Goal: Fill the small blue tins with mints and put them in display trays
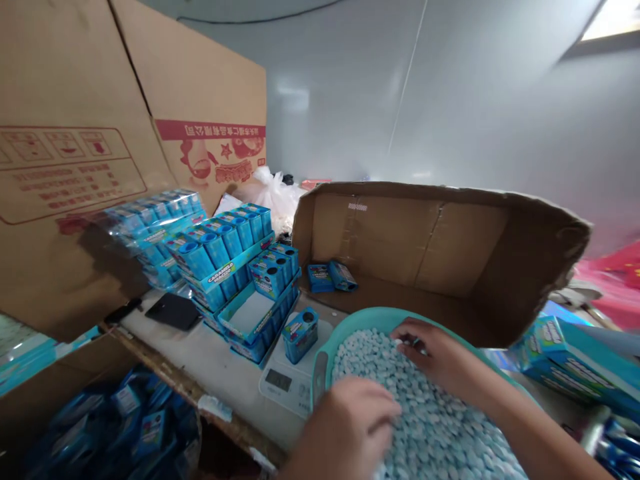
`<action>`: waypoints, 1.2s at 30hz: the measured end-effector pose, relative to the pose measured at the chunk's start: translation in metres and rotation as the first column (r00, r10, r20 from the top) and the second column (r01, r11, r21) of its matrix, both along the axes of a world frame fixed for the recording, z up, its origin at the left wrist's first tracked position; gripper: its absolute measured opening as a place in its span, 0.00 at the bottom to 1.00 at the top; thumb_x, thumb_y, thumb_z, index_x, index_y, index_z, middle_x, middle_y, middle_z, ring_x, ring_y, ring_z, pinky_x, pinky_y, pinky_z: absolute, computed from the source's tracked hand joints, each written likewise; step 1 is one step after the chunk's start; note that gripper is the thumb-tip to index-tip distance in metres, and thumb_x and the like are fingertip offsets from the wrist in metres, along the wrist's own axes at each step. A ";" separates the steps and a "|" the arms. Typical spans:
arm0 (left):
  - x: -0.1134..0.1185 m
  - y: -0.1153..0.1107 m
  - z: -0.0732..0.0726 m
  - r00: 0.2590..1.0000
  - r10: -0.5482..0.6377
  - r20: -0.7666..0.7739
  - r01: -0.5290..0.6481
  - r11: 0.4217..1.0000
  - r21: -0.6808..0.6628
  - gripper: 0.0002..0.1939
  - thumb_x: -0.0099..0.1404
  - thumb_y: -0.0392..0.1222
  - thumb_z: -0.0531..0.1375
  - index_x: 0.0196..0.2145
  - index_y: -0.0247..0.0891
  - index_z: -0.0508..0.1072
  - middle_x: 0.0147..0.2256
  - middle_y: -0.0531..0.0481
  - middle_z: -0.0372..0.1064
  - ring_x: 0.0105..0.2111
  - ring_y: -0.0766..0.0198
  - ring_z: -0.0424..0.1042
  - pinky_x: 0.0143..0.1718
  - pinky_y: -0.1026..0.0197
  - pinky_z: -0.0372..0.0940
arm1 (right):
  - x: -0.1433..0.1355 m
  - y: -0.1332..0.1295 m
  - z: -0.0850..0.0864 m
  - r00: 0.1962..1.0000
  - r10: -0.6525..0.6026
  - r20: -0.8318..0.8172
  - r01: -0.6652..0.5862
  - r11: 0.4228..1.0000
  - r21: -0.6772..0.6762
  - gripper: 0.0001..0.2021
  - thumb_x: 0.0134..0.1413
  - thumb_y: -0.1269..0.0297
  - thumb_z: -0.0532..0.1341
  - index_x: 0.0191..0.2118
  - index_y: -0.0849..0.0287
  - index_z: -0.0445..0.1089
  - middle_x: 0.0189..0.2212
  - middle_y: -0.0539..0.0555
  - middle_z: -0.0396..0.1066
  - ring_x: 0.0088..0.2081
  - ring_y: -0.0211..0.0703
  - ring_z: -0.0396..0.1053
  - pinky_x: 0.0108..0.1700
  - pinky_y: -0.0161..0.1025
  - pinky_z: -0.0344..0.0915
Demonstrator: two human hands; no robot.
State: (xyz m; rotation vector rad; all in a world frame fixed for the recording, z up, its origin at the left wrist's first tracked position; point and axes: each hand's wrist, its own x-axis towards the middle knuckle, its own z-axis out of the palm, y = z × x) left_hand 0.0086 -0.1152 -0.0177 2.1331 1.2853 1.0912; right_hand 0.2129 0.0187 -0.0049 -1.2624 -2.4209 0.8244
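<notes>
A teal basin (pixel 390 312) full of pale blue and white candies (pixel 430 413) stands in front of me. My right hand (pixel 430 350) reaches into its far side, fingers curled down in a pinch with a pale candy at the fingertips. Over the basin's near left edge is my left hand (pixel 353 417), blurred by motion; its fingers bend toward the candies, and whether they hold anything cannot be made out. Left of the basin, a small blue candy box (pixel 301 335) with a dark round hole in its top stands upright on a white digital scale (pixel 285 388).
Trays of blue boxes (pixel 225 267) are stacked on the left, beside a black phone-like slab (pixel 173 311). A cardboard carton (pixel 400 233) lies open behind the basin, two blue packs (pixel 330 276) inside. Below left, a bin holds many blue packs (pixel 125 427). Larger blue boxes (pixel 575 357) stand right.
</notes>
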 end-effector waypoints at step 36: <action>0.020 0.051 0.024 0.764 -0.006 -0.646 -0.251 0.919 -0.305 0.12 0.65 0.35 0.58 0.43 0.36 0.80 0.46 0.39 0.74 0.50 0.46 0.71 0.52 0.48 0.66 | 0.005 -0.011 0.004 0.998 0.026 0.062 -0.024 0.999 -0.030 0.15 0.54 0.72 0.56 0.44 0.55 0.75 0.44 0.54 0.75 0.45 0.47 0.71 0.47 0.41 0.63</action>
